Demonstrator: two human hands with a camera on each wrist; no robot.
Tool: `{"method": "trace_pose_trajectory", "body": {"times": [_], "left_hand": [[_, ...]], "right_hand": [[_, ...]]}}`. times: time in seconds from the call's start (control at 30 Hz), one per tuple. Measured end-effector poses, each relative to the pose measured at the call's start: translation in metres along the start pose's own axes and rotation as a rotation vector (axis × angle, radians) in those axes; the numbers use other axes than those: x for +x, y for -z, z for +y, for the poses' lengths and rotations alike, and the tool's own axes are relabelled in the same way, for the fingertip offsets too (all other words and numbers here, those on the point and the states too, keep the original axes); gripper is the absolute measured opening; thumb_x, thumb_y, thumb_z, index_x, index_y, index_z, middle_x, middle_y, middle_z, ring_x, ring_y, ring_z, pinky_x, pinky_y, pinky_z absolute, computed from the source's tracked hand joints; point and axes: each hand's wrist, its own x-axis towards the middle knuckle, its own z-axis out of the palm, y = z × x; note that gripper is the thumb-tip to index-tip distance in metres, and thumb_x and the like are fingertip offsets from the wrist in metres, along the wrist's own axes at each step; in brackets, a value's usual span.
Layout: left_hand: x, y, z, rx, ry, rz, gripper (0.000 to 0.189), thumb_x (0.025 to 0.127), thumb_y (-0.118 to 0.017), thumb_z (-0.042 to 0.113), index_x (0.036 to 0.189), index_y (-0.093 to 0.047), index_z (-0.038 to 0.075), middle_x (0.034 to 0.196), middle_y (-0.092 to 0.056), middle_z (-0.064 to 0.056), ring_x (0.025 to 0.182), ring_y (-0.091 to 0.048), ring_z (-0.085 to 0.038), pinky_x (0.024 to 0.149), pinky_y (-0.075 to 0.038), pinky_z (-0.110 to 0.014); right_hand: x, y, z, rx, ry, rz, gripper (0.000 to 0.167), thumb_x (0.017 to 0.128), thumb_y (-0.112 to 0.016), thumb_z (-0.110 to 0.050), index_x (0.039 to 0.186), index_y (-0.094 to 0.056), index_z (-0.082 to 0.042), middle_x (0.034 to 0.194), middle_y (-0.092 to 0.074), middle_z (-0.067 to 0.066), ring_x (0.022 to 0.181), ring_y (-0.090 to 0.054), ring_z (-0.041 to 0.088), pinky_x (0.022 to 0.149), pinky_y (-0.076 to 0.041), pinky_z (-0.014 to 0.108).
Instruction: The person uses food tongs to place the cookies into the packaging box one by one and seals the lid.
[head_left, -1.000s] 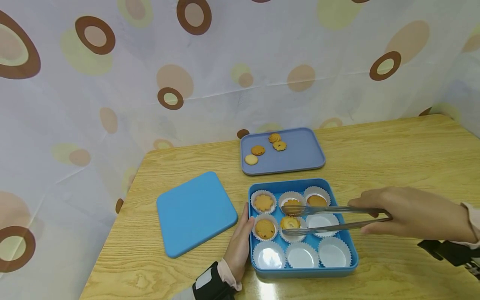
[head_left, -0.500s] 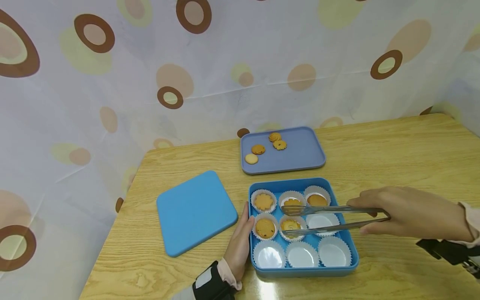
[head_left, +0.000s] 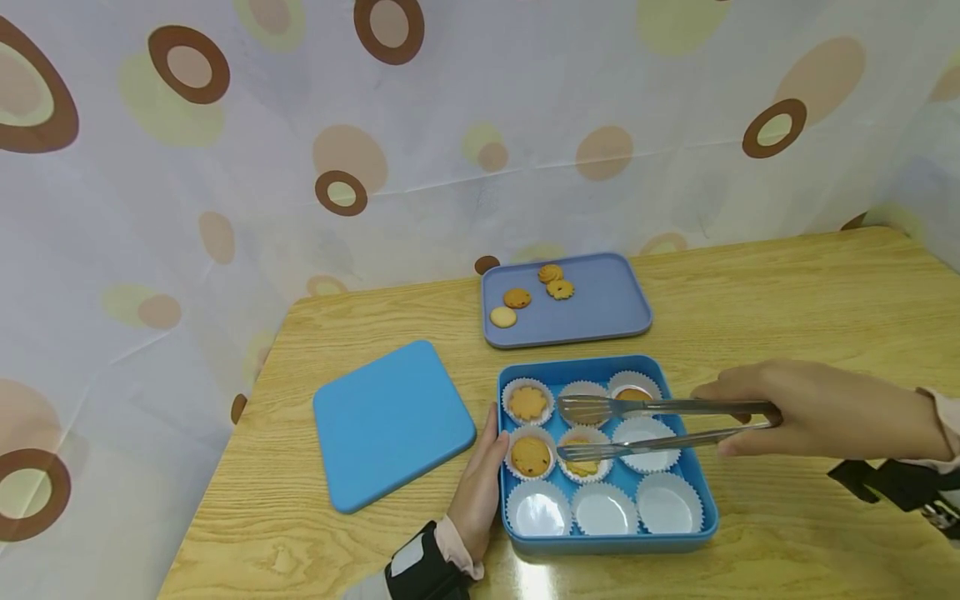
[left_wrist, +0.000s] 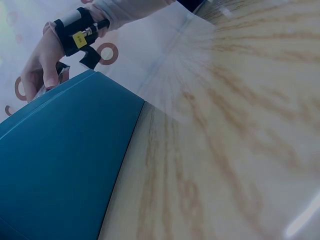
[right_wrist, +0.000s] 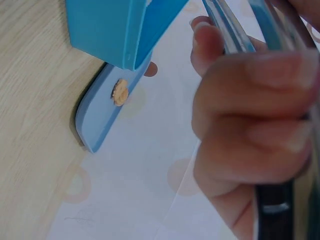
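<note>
My right hand point(head_left: 832, 407) grips metal tongs point(head_left: 675, 407) from the right, its curled fingers close up in the right wrist view. The tongs reach level over a blue box point(head_left: 600, 546), their tips apart with nothing seen between them. White paper cups point(head_left: 670, 504) line the box in rows. A cookie in the middle cup point(head_left: 581, 468) lies partly under the lower tong arm. Other cookies sit in the left cups, such as a round one point(head_left: 530, 457) and a flower-shaped one point(head_left: 527, 404). My left hand point(head_left: 477, 496) rests along the box's left wall with fingers extended.
A blue lid point(head_left: 393, 427) lies flat on the wooden table point(head_left: 247, 500), left of the box. Behind the box is a grey-blue tray point(head_left: 600, 308) with several cookies at its left side. A dotted cloth point(head_left: 450, 100) hangs behind the table.
A ring-shaped cookie has dropped from between the tongs into the middle cup. The tongs have then lifted slightly and shifted away. My left hand has stayed put.
</note>
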Motion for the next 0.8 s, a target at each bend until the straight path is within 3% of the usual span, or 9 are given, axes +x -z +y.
{"method": "trace_pose_trajectory", "body": {"times": [0.2, 0.43, 0.6, 0.8], "left_hand": [[0.0, 0.0, 0.001, 0.0, -0.018, -0.013, 0.061, 0.107, -0.031, 0.031, 0.157, -0.002, 0.01, 0.163, 0.003, -0.011, 0.148, 0.009, -0.03, 0.118, 0.003, -0.055], [0.0, 0.0, 0.0, 0.006, -0.019, -0.004, 0.061, 0.107, -0.031, 0.031, 0.157, -0.003, 0.01, 0.163, 0.002, -0.011, 0.148, 0.008, -0.031, 0.118, 0.002, -0.056], [0.0, -0.001, -0.002, 0.008, -0.017, 0.009, 0.06, 0.107, -0.031, 0.031, 0.157, -0.005, 0.01, 0.163, 0.0, -0.01, 0.149, 0.007, -0.031, 0.118, 0.002, -0.055], [0.001, 0.0, -0.001, -0.007, -0.004, -0.004, 0.06, 0.107, -0.031, 0.032, 0.157, -0.004, 0.012, 0.163, 0.002, -0.01, 0.148, 0.008, -0.03, 0.118, 0.003, -0.055]], "right_hand": [[0.007, 0.014, -0.003, 0.015, -0.028, 0.069, 0.059, 0.088, -0.067, -0.044, 0.129, -0.06, -0.003, 0.092, -0.059, -0.007, 0.064, -0.043, -0.003, 0.054, -0.039, 0.019], [0.029, 0.029, -0.008, 0.085, 0.041, 0.178, 0.049, 0.088, -0.071, -0.032, 0.126, -0.063, -0.002, 0.067, -0.043, -0.011, 0.052, -0.037, 0.0, 0.048, -0.035, 0.019], [0.052, 0.038, -0.007, 0.105, 0.06, 0.195, 0.05, 0.088, -0.072, -0.03, 0.126, -0.062, 0.001, 0.068, -0.045, -0.008, 0.051, -0.038, 0.002, 0.047, -0.033, 0.02], [0.082, 0.04, -0.001, 0.08, 0.038, 0.168, 0.054, 0.088, -0.072, -0.032, 0.125, -0.062, 0.005, 0.084, -0.059, 0.0, 0.063, -0.048, 0.007, 0.054, -0.037, 0.022]]}}
